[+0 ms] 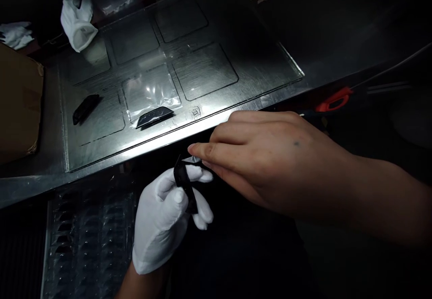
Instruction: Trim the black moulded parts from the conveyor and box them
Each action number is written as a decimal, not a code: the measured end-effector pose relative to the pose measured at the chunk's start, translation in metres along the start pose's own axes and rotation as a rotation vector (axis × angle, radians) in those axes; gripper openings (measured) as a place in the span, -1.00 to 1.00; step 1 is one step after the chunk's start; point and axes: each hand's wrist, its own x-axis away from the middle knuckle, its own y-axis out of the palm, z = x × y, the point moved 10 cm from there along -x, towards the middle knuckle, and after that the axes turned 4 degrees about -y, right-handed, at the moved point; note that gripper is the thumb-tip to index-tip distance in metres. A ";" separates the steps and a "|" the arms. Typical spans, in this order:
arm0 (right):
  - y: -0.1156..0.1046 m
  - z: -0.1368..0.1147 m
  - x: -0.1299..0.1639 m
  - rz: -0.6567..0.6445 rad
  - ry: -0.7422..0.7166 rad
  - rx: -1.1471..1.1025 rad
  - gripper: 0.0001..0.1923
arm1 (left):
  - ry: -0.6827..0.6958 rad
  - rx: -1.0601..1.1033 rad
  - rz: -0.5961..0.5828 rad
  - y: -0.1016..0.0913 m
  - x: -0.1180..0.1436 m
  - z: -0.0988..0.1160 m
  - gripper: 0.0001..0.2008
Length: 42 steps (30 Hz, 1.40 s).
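Note:
My left hand [165, 218], in a white glove, is closed on a small black plastic part [185, 184] held tilted in front of the bench edge. Bare and pinched, my right hand [266, 159] grips a small pointed metal blade [191, 159]; any handle is hidden by the fingers. The blade's tip is close to the part's upper end, and whether they touch I cannot tell. On the bench, one black part [155, 117] lies at the edge of a clear plastic bag [151, 92]. Another black part [86, 108] rests farther left.
A clear sheet with dark outlined rectangles [205, 71] covers much of the metal bench. White gloves [77, 22] and a cardboard box [20, 105] are at the left. Below stands a clear compartment tray [87, 245] with several dark parts. A red handle [334, 102] shows at right.

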 end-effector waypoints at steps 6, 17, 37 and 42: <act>0.003 0.003 0.000 -0.008 0.029 0.048 -0.72 | -0.104 -0.022 0.040 -0.003 0.001 -0.008 -0.62; -0.002 0.012 0.011 0.150 0.111 -0.194 -0.70 | -0.015 0.072 0.041 -0.009 -0.005 -0.004 -0.59; 0.020 -0.011 0.009 -0.096 -0.002 -0.147 -0.73 | 0.091 0.110 0.122 -0.009 -0.002 0.007 -0.69; 0.026 -0.013 0.010 -0.163 -0.007 -0.122 -0.77 | 0.071 0.139 0.156 -0.013 -0.003 0.006 -0.73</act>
